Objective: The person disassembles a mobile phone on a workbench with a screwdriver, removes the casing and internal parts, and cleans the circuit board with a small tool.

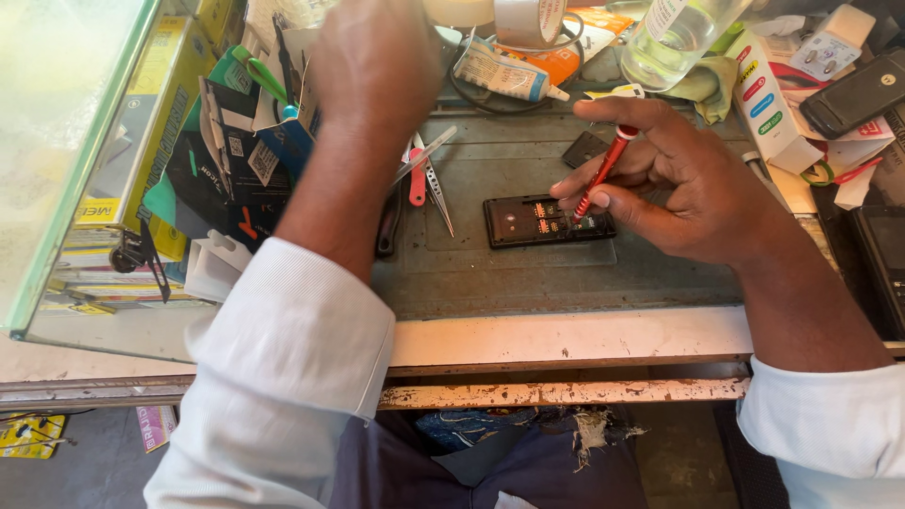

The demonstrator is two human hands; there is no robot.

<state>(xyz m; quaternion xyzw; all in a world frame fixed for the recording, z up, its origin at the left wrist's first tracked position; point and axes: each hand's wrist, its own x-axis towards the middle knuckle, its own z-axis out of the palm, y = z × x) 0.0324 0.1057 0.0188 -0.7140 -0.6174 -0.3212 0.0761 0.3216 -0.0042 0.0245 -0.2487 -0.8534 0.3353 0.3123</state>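
The right hand (693, 184) pinches a slim red-handled screwdriver (603, 172), its tip down in an opened black phone (547, 221) lying flat on the worn grey mat (490, 273) of the table. The left hand (372, 61) reaches among the packets at the far left; what it grips, if anything, is hidden. Steel tweezers (436, 188) lie just left of the phone.

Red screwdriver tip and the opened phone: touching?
Touching. The head view shows the red screwdriver, held in the right hand, with its tip planted inside the opened phone.
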